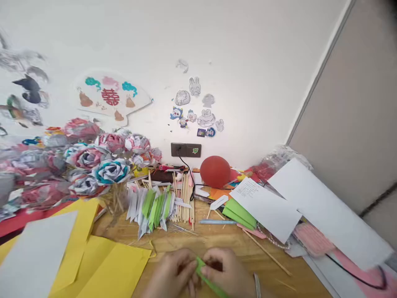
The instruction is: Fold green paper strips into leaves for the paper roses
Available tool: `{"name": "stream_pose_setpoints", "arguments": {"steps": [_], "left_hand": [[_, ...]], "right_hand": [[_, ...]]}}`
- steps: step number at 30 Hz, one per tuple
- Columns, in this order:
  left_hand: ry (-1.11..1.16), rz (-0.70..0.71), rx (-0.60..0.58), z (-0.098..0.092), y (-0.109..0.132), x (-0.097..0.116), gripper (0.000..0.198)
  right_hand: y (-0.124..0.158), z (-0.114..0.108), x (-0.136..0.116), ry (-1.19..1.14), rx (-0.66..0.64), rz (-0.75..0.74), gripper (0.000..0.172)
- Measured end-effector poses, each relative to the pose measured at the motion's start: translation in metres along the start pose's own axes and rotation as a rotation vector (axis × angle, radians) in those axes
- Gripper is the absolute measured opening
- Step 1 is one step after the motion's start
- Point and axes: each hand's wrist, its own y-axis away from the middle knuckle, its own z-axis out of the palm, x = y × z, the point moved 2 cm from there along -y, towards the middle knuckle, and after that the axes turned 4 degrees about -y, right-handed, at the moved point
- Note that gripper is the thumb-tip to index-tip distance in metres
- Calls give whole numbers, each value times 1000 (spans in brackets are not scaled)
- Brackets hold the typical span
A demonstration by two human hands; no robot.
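Note:
At the bottom middle, my left hand point(169, 275) and my right hand point(228, 273) meet over the wooden table point(217, 244). Both pinch a narrow green paper strip point(207, 279) that runs down and to the right between them. The fingers of both hands are curled closed on it, slightly blurred. A row of folded green and white paper pieces point(151, 209) lies just beyond the hands, beside a bundle of wooden sticks point(184, 196).
Yellow paper sheets point(105, 260) and a grey sheet point(37, 252) lie at the left. Paper roses point(93, 159) pile up at the back left. A red ball point(215, 171), green folded paper point(238, 213) and white sheets point(310, 203) are at the right. The wall holds an outlet point(185, 149).

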Motion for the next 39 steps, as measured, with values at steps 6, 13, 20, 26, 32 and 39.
{"name": "stream_pose_setpoints", "arguments": {"steps": [6, 13, 20, 26, 32, 39], "left_hand": [[96, -31, -47, 6, 0, 1, 36], [-125, 62, 36, -3, 3, 5, 34], [88, -16, 155, -18, -8, -9, 41], [146, -17, 145, -17, -10, -11, 44], [151, -24, 152, -15, -8, -13, 42], [39, -10, 196, -22, -6, -6, 41]], "right_hand": [[0, 4, 9, -24, 28, 98, 32], [0, 9, 10, -178, -19, 175, 36], [-2, -6, 10, -276, -7, 250, 47], [-3, -7, 14, -277, 11, 249, 47], [-3, -8, 12, -248, 30, 237, 42], [-3, -9, 12, -251, -15, 202, 38]]}}
